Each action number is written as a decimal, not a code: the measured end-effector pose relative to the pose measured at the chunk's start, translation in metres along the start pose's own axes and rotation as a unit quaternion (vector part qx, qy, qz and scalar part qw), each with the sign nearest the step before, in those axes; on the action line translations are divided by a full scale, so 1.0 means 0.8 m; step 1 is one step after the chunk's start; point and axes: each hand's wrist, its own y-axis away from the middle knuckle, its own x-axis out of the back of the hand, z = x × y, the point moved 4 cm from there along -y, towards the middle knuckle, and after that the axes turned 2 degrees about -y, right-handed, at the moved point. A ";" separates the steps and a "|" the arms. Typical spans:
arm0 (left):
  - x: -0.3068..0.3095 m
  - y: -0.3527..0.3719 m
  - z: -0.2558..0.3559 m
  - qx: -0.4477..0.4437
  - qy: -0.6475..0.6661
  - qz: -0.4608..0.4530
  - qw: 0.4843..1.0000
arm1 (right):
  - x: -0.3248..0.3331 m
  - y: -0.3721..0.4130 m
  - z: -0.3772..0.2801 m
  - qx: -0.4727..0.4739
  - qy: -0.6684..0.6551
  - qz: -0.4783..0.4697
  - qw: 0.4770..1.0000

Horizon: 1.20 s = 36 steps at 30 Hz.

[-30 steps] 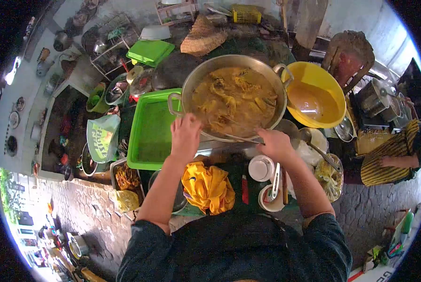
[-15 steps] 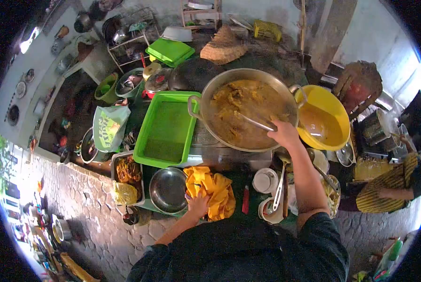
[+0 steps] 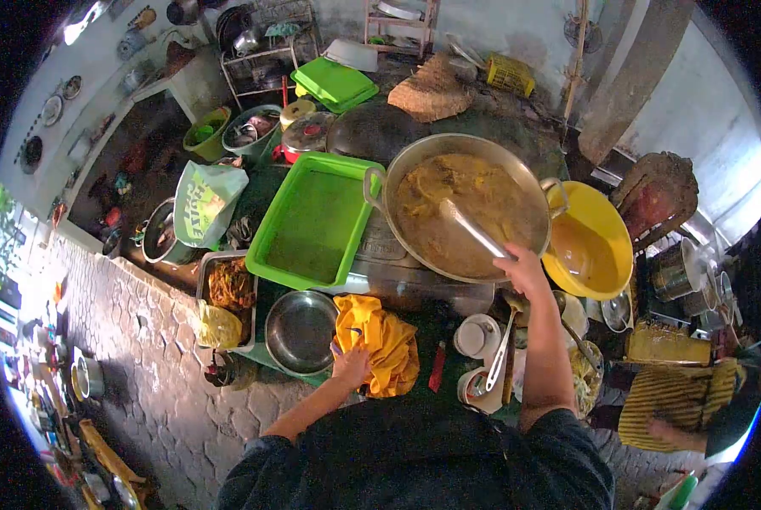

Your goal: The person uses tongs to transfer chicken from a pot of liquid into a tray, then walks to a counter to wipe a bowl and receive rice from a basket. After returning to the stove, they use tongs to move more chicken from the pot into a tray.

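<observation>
A large two-handled metal pan [image 3: 414, 246] holds brown stew with chunks in it. My right hand [image 3: 521, 270] grips a metal utensil [image 3: 474, 228] over the pan; its far end lies at the stew's surface. My left hand [image 3: 352, 364] is closed on the edge of a bunched orange cloth [image 3: 389, 344], beside an empty metal bowl [image 3: 300, 331]. Left of the pan sits a green rectangular tray [image 3: 312, 221]. A yellow basin [image 3: 606, 229] with brownish liquid touches the pan's right side.
A metal tray of reddish food [image 3: 230, 285] stands at left near a plastic bag [image 3: 206, 204]. White cups [image 3: 477, 337], a ladle [image 3: 501, 353] and a red-handled knife [image 3: 437, 365] lie near my body. Another person's hand [image 3: 674, 433] shows at right.
The utensil has been raised, showing more of its broad end above the stew. The view has shifted slightly. The other person's arm at right has moved lower. My left hand stays on the cloth.
</observation>
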 end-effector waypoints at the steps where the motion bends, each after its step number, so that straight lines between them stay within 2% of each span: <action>1: 0.001 -0.001 -0.001 0.001 0.001 0.000 1.000 | 0.001 0.008 0.000 -0.077 -0.047 -0.035 0.995; 2: 0.001 0.000 0.000 -0.001 0.020 -0.006 1.000 | -0.004 0.002 0.009 -0.078 -0.046 -0.035 0.995; 4: -0.011 0.002 -0.002 -0.006 0.039 -0.015 0.999 | -0.015 -0.006 0.012 0.041 0.008 0.014 0.999; 8: -0.008 0.002 -0.003 -0.031 0.017 0.017 0.999 | -0.015 -0.006 0.006 -0.002 -0.021 -0.026 0.999; 10: 0.021 0.010 0.009 -0.033 -0.010 0.032 0.999 | -0.020 -0.023 0.019 0.091 0.036 0.010 0.995; 12: 0.042 0.016 0.014 0.015 0.070 -0.031 0.997 | -0.033 -0.034 0.025 0.119 0.082 0.031 0.989; 13: 0.016 0.012 0.005 0.016 0.071 -0.030 0.997 | -0.035 -0.035 0.020 0.147 0.127 0.053 0.979; 15: -0.050 -0.003 -0.017 -0.035 0.098 0.034 0.994 | -0.034 -0.028 0.009 0.153 0.113 0.051 0.980; 16: -0.014 0.004 -0.006 -0.032 0.099 0.036 0.994 | -0.033 -0.022 0.002 0.157 0.098 0.049 0.982; 18: 0.045 0.019 0.015 -0.020 0.065 -0.046 0.997 | -0.022 -0.003 -0.005 0.169 0.101 0.064 0.978; 23: 0.012 0.021 0.005 -0.039 0.112 -0.075 0.990 | 0.007 0.046 -0.023 0.167 0.101 0.109 0.975; 26: 0.031 0.029 0.012 -0.033 0.117 -0.087 0.989 | 0.016 0.069 -0.033 0.171 0.102 0.171 0.965; 28: 0.030 0.026 0.016 -0.061 0.023 -0.104 0.992 | 0.016 0.075 -0.035 0.145 0.123 0.168 0.967; 30: 0.033 0.034 0.017 -0.036 0.061 -0.101 0.992 | 0.013 0.075 -0.024 0.119 0.144 0.165 0.968; 33: 0.043 0.031 0.018 -0.042 0.054 -0.049 0.996 | 0.007 0.073 -0.010 0.179 0.170 0.193 0.950; 36: 0.039 0.024 0.018 -0.027 0.048 -0.094 0.994 | 0.001 0.087 -0.011 0.162 0.164 0.183 0.956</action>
